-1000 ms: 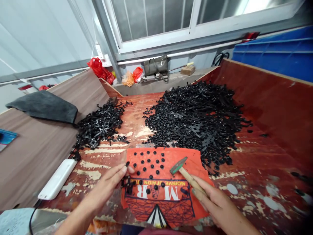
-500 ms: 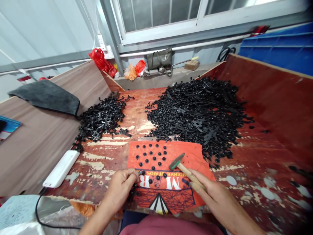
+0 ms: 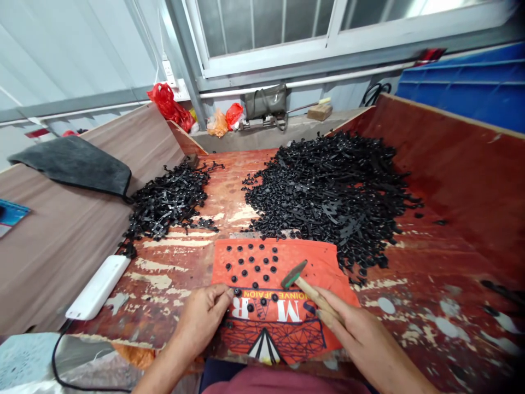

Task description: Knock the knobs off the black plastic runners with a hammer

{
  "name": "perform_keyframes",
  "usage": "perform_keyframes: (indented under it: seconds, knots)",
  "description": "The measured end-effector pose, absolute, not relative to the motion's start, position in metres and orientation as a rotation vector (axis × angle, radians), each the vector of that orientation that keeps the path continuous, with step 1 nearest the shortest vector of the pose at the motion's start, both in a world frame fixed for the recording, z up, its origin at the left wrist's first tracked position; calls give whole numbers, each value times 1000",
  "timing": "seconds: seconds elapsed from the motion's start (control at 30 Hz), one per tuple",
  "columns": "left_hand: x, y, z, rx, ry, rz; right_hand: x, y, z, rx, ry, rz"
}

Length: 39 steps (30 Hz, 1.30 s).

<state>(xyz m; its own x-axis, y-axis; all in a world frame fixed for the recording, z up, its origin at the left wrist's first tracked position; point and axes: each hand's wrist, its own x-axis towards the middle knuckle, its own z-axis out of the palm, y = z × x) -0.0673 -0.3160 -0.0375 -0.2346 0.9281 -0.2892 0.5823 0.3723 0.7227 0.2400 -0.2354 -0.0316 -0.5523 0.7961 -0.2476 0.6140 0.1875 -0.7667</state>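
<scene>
Right hand point(image 3: 348, 323): fingers closed around the wooden handle of a hammer point(image 3: 309, 291); the hammer's head points far and left, over the right half of a red cloth point(image 3: 322, 265). Left hand point(image 3: 207, 317): at the left edge of the cloth, fingers bent, fingertips close together; cannot tell whether anything is pinched between them. Small black buttons point(image 3: 257, 268) sit spaced apart on the cloth, mostly its far left part; one lies just beside the left fingertips. Cloth lies at the near edge of a worn red table point(image 3: 225, 191). Large heap of black parts point(image 3: 324, 191) far right; smaller black pile point(image 3: 168, 202) far left. White box point(image 3: 98, 287) with cord, near left.
</scene>
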Motion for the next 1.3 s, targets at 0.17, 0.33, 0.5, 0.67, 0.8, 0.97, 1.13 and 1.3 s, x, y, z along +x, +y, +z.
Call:
perform_keyframes:
  seconds: [0.17,0.33,0.5,0.67,0.8,0.97,1.13,1.3]
  knots:
    - [-67,-316,-39,1329,1928,636,237,-234,-27,-1374,-2299,1293]
    - [-65,-317,-34,1386,1947,572,237,-234,-25,-1369,-2314,1309]
    - [-64,-317,-32,1429,1976,520,227,-238,-15,-1292,-2392,1164]
    - [-62,-317,-34,1392,2001,556,194,-237,3,-1010,-2591,1027]
    - [-60,-318,-36,1356,1983,594,176,-237,10,-898,-2631,892]
    - [-61,-319,-39,1354,1966,619,172,-241,-1,-885,-2616,730]
    - [-63,-318,-37,1398,1983,539,171,-242,-15,-859,-2695,618]
    - [-63,-318,-40,1409,1991,540,166,-242,-14,-871,-2667,613]
